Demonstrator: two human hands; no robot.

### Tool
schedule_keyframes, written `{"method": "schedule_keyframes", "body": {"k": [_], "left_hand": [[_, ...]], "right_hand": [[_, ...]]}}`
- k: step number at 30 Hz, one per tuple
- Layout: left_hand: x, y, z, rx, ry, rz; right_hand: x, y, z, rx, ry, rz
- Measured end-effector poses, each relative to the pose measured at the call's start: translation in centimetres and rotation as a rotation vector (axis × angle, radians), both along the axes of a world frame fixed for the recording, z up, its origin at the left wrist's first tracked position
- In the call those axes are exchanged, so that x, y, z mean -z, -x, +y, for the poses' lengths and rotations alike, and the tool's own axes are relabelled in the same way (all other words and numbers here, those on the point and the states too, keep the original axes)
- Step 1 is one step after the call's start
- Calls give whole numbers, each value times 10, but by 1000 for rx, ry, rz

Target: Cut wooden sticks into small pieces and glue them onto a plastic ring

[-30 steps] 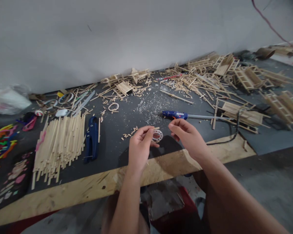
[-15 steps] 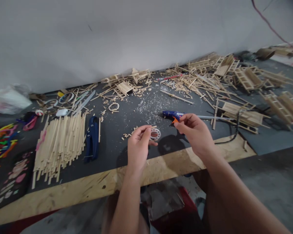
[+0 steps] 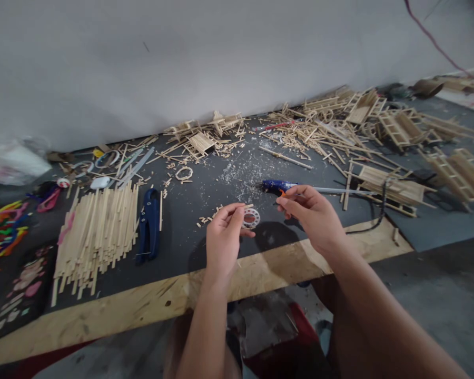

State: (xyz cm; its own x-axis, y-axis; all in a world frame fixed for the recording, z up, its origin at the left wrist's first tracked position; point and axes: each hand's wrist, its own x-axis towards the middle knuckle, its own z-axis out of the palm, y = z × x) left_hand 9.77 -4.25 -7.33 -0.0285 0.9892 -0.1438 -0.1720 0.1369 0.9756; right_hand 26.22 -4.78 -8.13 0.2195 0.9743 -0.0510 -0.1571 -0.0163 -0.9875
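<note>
My left hand (image 3: 222, 237) pinches a small white ring with a red centre (image 3: 252, 218) just above the dark table mat, near the front edge. My right hand (image 3: 313, 216) is curled around the grip of a blue glue gun (image 3: 277, 185) with an orange trigger, whose nozzle points left, just right of the ring. A grey glue stick (image 3: 332, 190) pokes out of the gun's back to the right. Small wood bits (image 3: 210, 216) lie scattered beside my left hand.
A pile of thin wooden sticks (image 3: 97, 231) lies at the left, with a blue cutter (image 3: 149, 223) beside it. Stick-built ladders and frames (image 3: 398, 129) crowd the right and back. Coloured strips (image 3: 2, 226) sit far left. The plywood edge (image 3: 142, 302) runs along the front.
My right hand moved from hovering near the ring to the glue gun and closed on its grip. My left hand kept the ring almost still.
</note>
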Motion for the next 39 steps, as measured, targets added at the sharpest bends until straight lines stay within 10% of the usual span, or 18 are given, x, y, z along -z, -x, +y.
{"method": "schedule_keyframes", "body": {"k": [8, 16, 39], "left_hand": [[-1, 0, -1, 5, -12, -20], [1, -3, -2, 24, -14, -83], [-1, 0, -4, 79, -39, -169]], "right_hand": [[9, 10, -4, 18, 20, -184], [8, 34, -13, -251, 45, -57], [8, 39, -15, -123, -44, 13]]}}
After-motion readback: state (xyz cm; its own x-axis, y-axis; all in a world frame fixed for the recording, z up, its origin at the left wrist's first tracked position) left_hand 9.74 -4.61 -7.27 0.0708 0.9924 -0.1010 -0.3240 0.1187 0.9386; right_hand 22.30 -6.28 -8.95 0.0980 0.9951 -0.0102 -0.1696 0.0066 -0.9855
